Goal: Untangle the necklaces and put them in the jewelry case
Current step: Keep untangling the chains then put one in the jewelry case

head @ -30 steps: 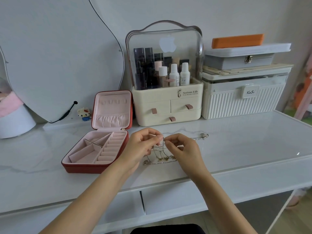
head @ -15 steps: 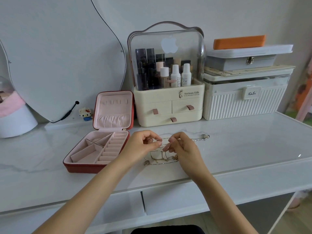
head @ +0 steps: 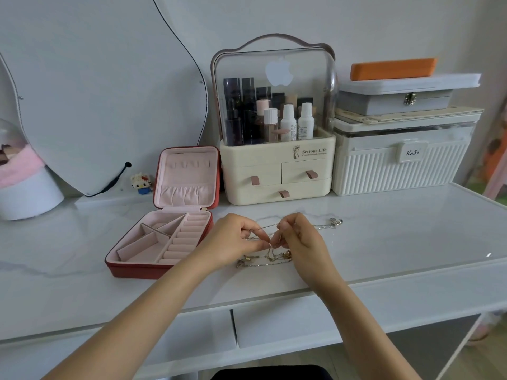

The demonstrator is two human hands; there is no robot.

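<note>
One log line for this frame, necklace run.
phase: untangling | left hand: pinching necklaces | right hand: pinching necklaces | jewelry case: open, no necklace inside

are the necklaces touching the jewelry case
Apart. The head view shows bare tabletop between the tangled necklaces and the open jewelry case.

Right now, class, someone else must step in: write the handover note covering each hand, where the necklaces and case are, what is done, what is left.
Left hand: pinching fine chains of the tangled necklaces.
Right hand: pinching chains of the same tangle, close to the left grip.
Tangle: partly lifted, the rest lying on the white table; a silver strand trails right to a clasp.
Jewelry case: open, left of the hands, no necklace visible in its compartments.
Done: case open.
Left: separate the chains, place each in the case.
</note>
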